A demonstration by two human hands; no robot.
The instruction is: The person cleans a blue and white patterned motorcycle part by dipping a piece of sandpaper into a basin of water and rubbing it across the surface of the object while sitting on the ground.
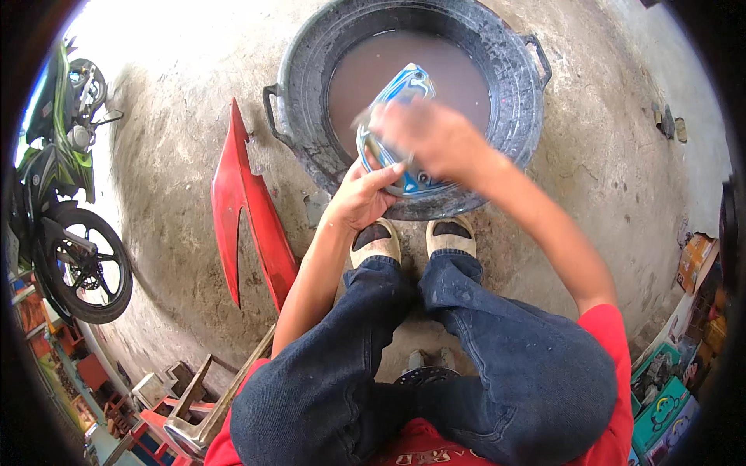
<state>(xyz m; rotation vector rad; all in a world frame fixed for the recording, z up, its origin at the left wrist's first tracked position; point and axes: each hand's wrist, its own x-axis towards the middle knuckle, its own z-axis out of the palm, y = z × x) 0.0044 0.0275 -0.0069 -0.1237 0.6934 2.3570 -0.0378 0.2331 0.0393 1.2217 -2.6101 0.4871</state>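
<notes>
A part with a swirled blue, white and grey surface is held over the near rim of a black plastic tub. My left hand grips its near end, with the thumb on top. Across the middle of the part lies my right hand, blurred by motion, fingers curled against the surface. Whether a thin pad or sheet is under those fingers cannot be made out. Murky brownish water fills the bottom of the tub below.
On the concrete floor to the left lies a red motorcycle fairing panel. A green and black motorcycle is parked farther left. Wooden pieces sit at lower left; a cardboard box and teal boxes line the right.
</notes>
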